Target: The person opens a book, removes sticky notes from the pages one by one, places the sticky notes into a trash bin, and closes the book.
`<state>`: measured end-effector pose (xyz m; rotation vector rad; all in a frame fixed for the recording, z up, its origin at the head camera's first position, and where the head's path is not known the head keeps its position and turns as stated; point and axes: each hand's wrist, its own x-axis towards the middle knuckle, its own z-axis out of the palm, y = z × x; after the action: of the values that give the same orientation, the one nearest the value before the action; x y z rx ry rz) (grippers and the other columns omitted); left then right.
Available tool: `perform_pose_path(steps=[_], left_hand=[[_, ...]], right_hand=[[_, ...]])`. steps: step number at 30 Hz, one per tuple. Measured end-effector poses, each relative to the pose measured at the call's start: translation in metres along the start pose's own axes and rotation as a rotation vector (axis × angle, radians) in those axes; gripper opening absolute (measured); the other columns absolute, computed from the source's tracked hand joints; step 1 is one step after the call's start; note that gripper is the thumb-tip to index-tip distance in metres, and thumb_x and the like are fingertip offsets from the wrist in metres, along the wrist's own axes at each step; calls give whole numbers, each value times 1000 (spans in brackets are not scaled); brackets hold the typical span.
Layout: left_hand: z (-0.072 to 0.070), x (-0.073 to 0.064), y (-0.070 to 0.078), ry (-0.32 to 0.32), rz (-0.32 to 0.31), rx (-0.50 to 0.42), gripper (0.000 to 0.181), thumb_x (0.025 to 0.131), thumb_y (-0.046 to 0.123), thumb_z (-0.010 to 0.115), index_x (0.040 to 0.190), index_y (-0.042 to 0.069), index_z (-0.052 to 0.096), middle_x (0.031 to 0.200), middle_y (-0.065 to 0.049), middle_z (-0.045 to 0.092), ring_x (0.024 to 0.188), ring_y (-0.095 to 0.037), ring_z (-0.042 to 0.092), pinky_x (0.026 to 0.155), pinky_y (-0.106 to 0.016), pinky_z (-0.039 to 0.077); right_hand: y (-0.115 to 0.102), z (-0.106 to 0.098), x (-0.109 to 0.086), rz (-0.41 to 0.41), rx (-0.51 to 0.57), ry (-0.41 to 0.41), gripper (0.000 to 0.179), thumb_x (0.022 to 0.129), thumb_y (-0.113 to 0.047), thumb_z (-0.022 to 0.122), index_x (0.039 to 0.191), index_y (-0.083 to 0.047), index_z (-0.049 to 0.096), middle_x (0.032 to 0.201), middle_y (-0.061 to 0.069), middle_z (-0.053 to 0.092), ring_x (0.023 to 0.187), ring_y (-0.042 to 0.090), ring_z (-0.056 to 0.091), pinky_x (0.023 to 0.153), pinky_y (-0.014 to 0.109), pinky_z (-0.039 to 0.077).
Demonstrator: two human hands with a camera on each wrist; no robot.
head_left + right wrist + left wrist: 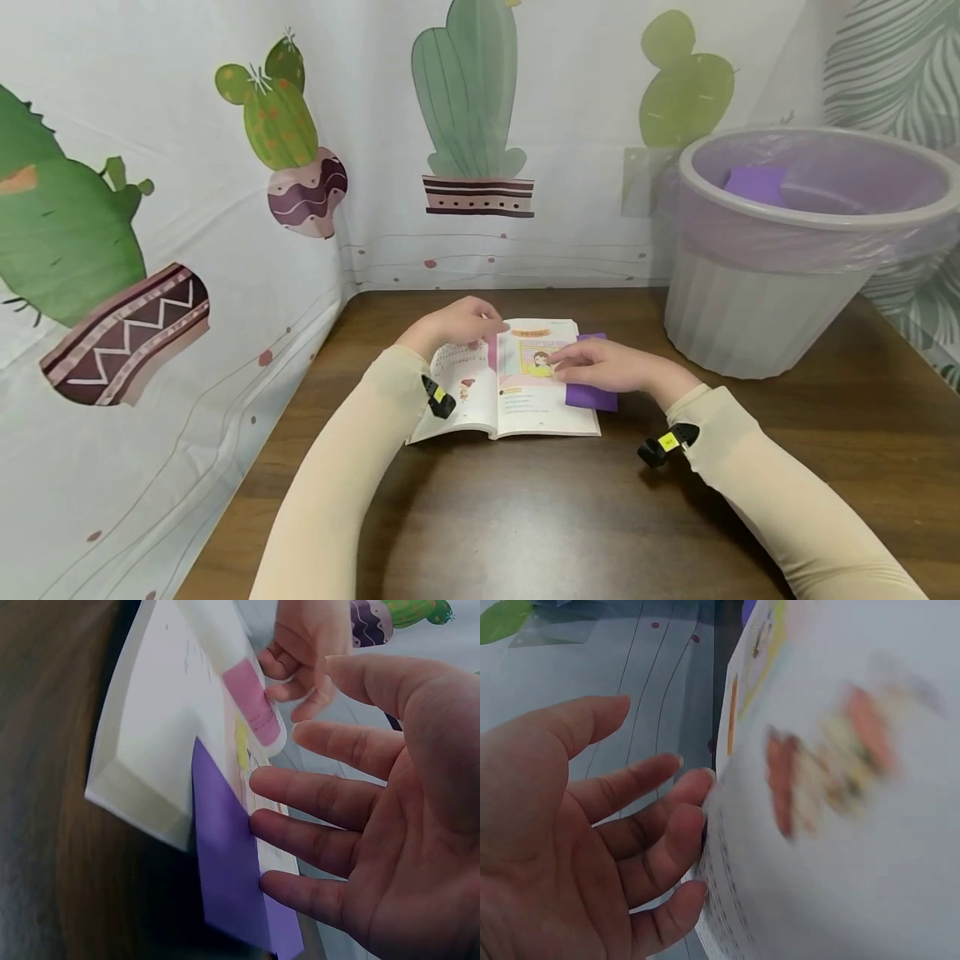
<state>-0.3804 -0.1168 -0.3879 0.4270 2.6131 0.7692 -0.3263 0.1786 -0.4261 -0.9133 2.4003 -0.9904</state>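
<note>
An open picture book (pixel 546 421) with printed pages lies on the brown table. A folded purple sheet (pixel 592 397) sticks out past its right edge. At the top of the left side is my left hand (pixel 467 320), its loosely bent fingertips against a page (pixel 840 892) that bulges up in the left wrist view. My right hand (pixel 606 367) reaches over the right page with fingers extended. In the right wrist view those fingertips touch the purple sheet (pixel 225 855) and the page beside it. Neither palm holds anything.
A grey bin (pixel 750 308) with a clear liner stands on the table at the right, a purple piece (pixel 756 185) inside it. Behind the wooden tabletop (pixel 510 517) hangs a white cloth (pixel 585 108) printed with cacti.
</note>
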Motion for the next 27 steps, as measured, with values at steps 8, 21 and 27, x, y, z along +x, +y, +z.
perform_pose_path(steps=[8,21,27], left_hand=[[7,22,27,-1,-50,-31,52,100,50,59,132,10,66,117,-11,73,103,-26,70,97,-47,54],[30,47,47,-120,4,-41,46,102,46,56,133,13,65,122,-12,69,105,-24,68,91,-43,58],[37,48,47,-116,1,-27,45,102,45,57,131,13,66,119,-11,68,105,-24,65,89,-45,58]], right_hand=[[9,-3,-11,-19,-43,1,47,103,-35,59,142,-9,62,136,12,69,128,28,62,108,55,48],[21,-4,-13,-10,-39,38,47,103,-35,60,141,-7,62,140,13,66,133,32,59,110,56,47],[20,-4,-9,-31,-48,45,47,103,-34,60,141,-6,62,141,13,65,134,32,59,110,56,47]])
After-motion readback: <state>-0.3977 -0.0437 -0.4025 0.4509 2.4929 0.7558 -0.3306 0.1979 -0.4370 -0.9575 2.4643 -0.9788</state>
